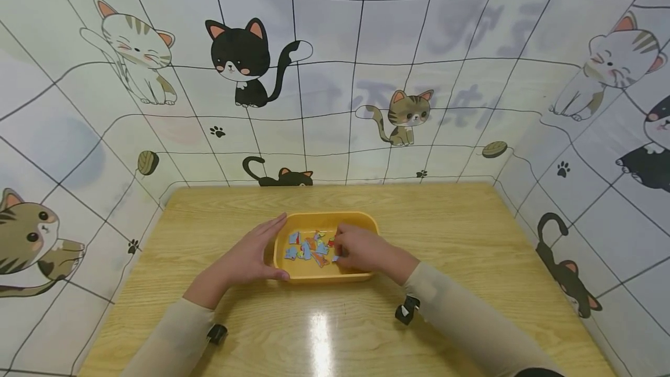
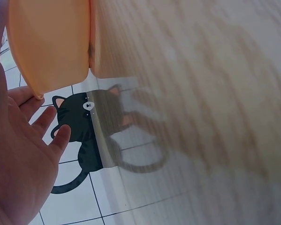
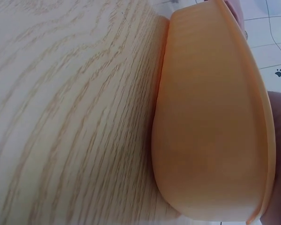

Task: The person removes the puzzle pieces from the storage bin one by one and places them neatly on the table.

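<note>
A yellow plastic tray [image 1: 326, 278] on the table holds several small flat cardboard pieces [image 1: 306, 249], printed in blue, orange, red and yellow, like puzzle pieces. My left hand [image 1: 256, 255] spans the tray's left end, thumb by the front corner and fingers reaching to the back corner. In the left wrist view, fingertips of the left hand [image 2: 25, 145] touch the tray rim. My right hand [image 1: 361, 249] reaches inside the tray's right part with fingers bent down. A light blue piece [image 1: 335, 259] shows at its fingertips; I cannot tell whether they pinch it.
The light wooden table [image 1: 434, 220] extends around the tray on all sides. Cloth walls [image 1: 335, 86] printed with cats and grid lines enclose its back and sides. Small black devices [image 1: 407, 310] are worn at both wrists.
</note>
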The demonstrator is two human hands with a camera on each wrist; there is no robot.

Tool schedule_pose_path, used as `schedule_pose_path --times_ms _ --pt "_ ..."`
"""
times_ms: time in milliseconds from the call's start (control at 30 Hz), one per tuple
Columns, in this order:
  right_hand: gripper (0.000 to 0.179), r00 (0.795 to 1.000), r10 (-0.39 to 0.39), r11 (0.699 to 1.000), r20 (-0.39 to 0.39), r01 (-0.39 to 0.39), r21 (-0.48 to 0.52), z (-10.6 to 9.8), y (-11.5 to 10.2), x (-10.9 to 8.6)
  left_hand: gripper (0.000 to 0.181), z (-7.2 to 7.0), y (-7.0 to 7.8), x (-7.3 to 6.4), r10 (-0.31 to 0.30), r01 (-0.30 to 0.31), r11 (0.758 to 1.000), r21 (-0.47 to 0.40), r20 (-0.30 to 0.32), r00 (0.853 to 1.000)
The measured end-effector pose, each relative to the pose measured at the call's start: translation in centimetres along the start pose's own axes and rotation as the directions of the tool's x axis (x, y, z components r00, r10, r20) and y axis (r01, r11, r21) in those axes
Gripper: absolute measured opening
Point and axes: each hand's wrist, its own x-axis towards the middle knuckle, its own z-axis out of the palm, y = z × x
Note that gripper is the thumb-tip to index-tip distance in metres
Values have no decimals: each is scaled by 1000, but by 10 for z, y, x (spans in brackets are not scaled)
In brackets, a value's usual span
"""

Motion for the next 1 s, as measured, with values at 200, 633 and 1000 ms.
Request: schedule_pose_path --times_ms 200,633,1000 --pt "15 999 26 997 -41 -23 80 -3 0 -2 137 0 0 -1 -2 2 1000 -3 2 1000" --pt "28 992 -62 992 -114 74 106 -6 3 -7 136 0 1 0 6 -6 1000 -6 -2 1000" --pt "23 971 -67 992 -229 90 91 -27 14 -20 136 1 0 -1 4 -4 1000 -5 -4 1000"
